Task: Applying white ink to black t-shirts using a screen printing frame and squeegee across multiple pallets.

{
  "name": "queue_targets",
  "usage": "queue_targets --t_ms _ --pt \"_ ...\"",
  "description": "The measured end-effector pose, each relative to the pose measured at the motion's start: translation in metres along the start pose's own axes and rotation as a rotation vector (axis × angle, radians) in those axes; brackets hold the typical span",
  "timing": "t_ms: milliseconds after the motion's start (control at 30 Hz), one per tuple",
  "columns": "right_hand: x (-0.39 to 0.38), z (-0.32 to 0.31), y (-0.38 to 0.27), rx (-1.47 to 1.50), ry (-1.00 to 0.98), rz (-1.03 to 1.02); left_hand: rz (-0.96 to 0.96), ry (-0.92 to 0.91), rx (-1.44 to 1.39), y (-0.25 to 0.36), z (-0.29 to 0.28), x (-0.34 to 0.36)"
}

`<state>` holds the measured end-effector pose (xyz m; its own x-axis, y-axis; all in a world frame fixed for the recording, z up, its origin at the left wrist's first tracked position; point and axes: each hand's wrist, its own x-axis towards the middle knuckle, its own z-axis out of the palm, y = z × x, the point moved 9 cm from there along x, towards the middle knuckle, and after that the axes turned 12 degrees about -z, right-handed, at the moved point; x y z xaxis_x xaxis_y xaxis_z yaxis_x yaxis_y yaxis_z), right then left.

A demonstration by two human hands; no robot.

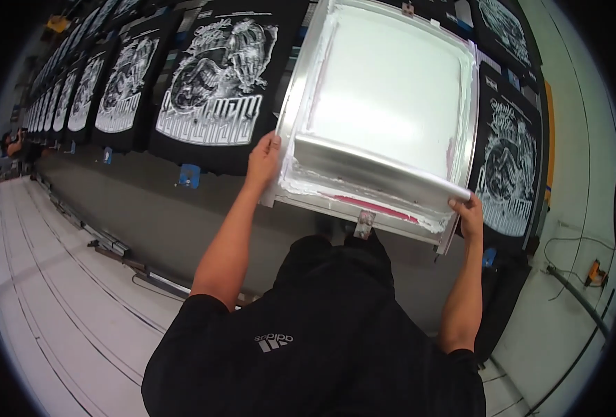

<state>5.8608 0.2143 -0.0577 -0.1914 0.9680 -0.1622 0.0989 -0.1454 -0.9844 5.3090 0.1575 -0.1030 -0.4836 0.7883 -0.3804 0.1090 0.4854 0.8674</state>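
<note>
A screen-printing frame (288,115) with metal rails lies in front of me, its mesh (391,83) covered in white ink. Across the near part of it runs a long metal squeegee (384,165), slanting down to the right. My left hand (262,163) is closed on the frame's left rail, close to the squeegee's left end. At the squeegee's right end, my right hand (468,214) has its fingers curled round the metal edge, beside the frame's right rail. Thick white ink and a pinkish-red strip (374,206) show along the frame's near end.
Black printed shirts (218,83) lie in a row to the left, and another printed shirt (508,160) lies to the right. A metal clamp (364,224) sits at the frame's near edge. An orange tool (595,273) with a cable is at far right. Another person is at far left.
</note>
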Motion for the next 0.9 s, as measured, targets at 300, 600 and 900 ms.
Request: queue_targets --t_ms 300,600,900 --pt "-0.028 0.091 -0.117 -1.126 -0.328 -0.319 0.623 -0.360 0.897 0.165 0.056 -0.099" --pt "0.112 0.050 -0.130 -1.123 -0.405 -0.211 0.602 -0.433 1.032 0.239 0.118 0.025" --pt "0.355 0.026 -0.138 -1.448 -0.095 -0.689 0.810 -0.049 0.938 0.302 0.196 0.217"
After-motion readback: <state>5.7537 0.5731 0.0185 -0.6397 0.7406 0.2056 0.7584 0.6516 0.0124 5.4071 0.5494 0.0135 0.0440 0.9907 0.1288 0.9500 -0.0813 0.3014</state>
